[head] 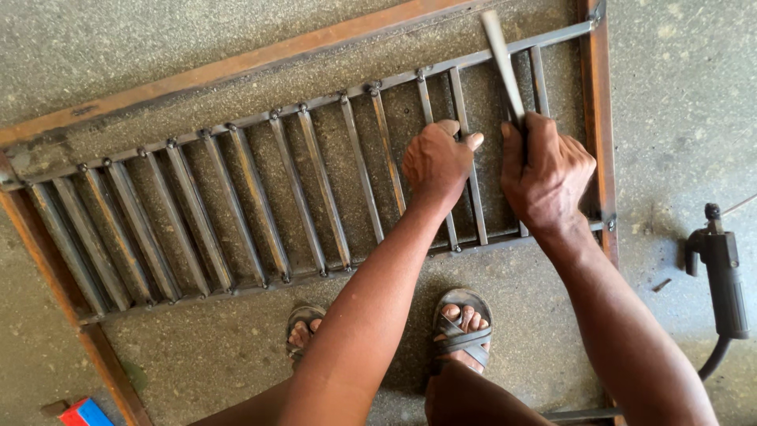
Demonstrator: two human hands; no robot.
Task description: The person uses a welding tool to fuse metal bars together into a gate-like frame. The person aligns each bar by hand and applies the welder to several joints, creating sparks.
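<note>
From the head camera I look straight down at a metal grille [236,197] of angled flat slats lying on the concrete floor [678,95], set inside a rusty brown frame [603,118]. My right hand [546,175] is closed in a full fist around a loose pale flat bar [499,51], which stands tilted up and away from the grille near its right end; the lower part of the bar is hidden in my grip. My left hand [436,164] rests just beside it on a slat [471,170], fingers curled over the slat with the thumb stretched out toward the right hand. My sandalled feet [464,327] stand just below the grille. A black welding torch [724,272] lies on the floor well to the right.
</note>
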